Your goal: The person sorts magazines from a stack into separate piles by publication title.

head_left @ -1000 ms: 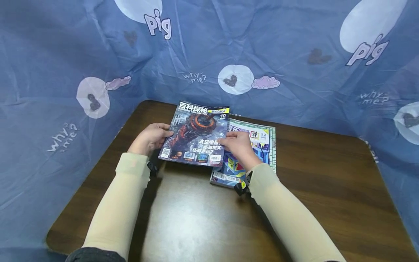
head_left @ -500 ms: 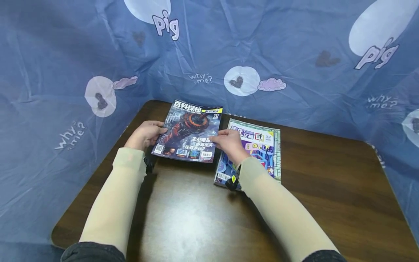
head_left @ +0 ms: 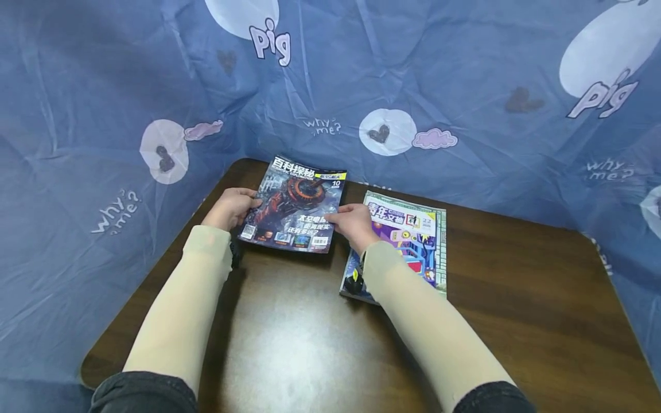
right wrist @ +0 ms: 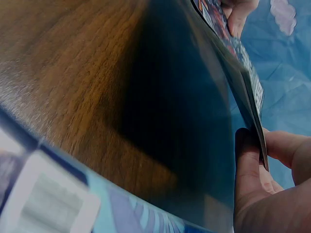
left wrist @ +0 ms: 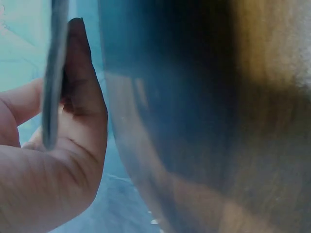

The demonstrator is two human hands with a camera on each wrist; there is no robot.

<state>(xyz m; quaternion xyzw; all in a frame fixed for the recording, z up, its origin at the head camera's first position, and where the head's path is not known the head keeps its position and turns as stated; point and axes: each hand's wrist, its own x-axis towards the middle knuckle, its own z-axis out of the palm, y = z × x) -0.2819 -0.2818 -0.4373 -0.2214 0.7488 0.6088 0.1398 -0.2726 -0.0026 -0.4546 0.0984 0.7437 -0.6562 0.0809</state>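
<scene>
A dark magazine (head_left: 296,206) with an orange-and-black machine on its cover is held between both hands near the back left of the table. My left hand (head_left: 230,208) pinches its left edge, thumb on top and fingers beneath. At the opposite edge, my right hand (head_left: 355,225) grips it the same way. The right wrist view shows the magazine (right wrist: 243,82) raised off the tabletop, its shadow below. Under my right forearm lies a second magazine (head_left: 428,229) with a colourful purple-and-blue cover; the sleeve hides part of it.
The brown wooden table (head_left: 521,275) has rounded corners and spreads toward the right and front. A blue patterned cloth (head_left: 330,69) hangs close behind its back edge and on both sides.
Both hands have carried the dark magazine leftward, away from the colourful one. It overlapped that magazine earlier; now a gap of tabletop lies between them. The head view has shifted slightly.
</scene>
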